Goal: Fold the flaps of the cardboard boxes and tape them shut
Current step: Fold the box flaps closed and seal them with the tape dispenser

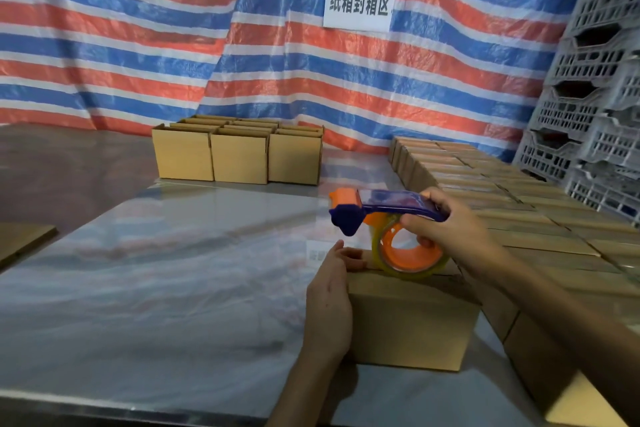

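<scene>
On the table's near right, box: a cardboard box (412,319) stood on the shiny table (173,270), its top closed flat, likely so the tape could run over it.
Left hand: the left hand (329,298) lay flat along the box's left side, fingers loose and reaching its top edge, gripping nothing; this probably braced the box against sliding.
Right hand: the right hand (446,229) was wrapped round the handle of a blue and orange tape dispenser (388,208).
Tape roll: the clear tape roll (408,253) touched the box's top, seemingly placed for a strip along the seam.
Table's far edge: a block of open boxes (239,156), likely waiting their turn.
Table's right side: rows of closed boxes (502,204), packed edge to edge.
Table's left edge: a flat cardboard piece (20,239), cut off by the frame.
Behind the table: a striped tarp (138,45) with a paper sign (360,0); grey crates (595,97) stacked to the right.
Hard to make out: the roll hid the seam, so laid tape could not be confirmed; whether the right-hand rows were taped was unclear.
</scene>
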